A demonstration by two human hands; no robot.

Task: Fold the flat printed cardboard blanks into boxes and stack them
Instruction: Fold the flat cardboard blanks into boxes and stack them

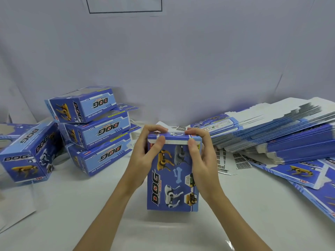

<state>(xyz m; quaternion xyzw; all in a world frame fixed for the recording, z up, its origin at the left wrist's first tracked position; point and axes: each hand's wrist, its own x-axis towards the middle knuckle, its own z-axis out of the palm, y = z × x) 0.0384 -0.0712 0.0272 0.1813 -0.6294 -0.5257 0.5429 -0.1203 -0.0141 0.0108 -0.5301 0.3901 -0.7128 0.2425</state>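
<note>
Box in hand: blue printed cardboard box (173,174) with "DOG" lettering, yellow and white robot dogs and a pale bone; stands upright on the white table (90,205), centre front, between both hands.
Top flap: white edge showing, folded over at the upper end, not fully tucked.
Left hand (145,153): curled round the box's upper left corner, thumb on the front face, fingers over the top.
Right hand (201,156): clamped on the upper right corner the same way.
Folded boxes: four counted; three stacked (94,127) at left behind, lying on their sides; one more blue box (29,156) further left, tilted.
Flat blanks: thick fanned pile of blue-and-white cardboard blanks (275,134) at right, too many to count; a few loose blanks (299,173) lying in front of it.
Contents: stacked boxes' windows open, insides not visible.
</note>
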